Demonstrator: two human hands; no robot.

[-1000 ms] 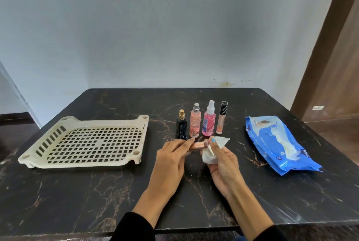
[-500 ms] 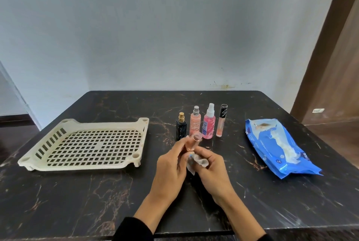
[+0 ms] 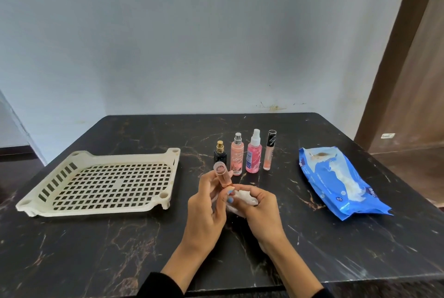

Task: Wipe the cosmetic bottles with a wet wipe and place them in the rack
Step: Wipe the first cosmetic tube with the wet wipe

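Observation:
My left hand [image 3: 206,204] holds a small peach tube [image 3: 222,175] tilted up above the black marble table [image 3: 96,249]. My right hand [image 3: 259,206] grips a crumpled white wet wipe [image 3: 243,198] pressed against the tube's lower end. Behind my hands stands a row of bottles: a black perfume bottle with a gold cap [image 3: 219,153], a peach spray bottle [image 3: 237,156], a pink spray bottle [image 3: 253,153] and a slim lip gloss tube [image 3: 269,151]. The cream perforated rack [image 3: 108,180] lies to the left with nothing in it.
A blue wet wipe pack [image 3: 336,182] lies on the right side of the table, a wipe sticking out of its opening. A white wall rises behind the table and a brown door frame [image 3: 396,57] stands at the right.
The peach tube went from lying flat between my hands to tilted upright, lifted off the table. The wipe has bunched up at the tube's lower end.

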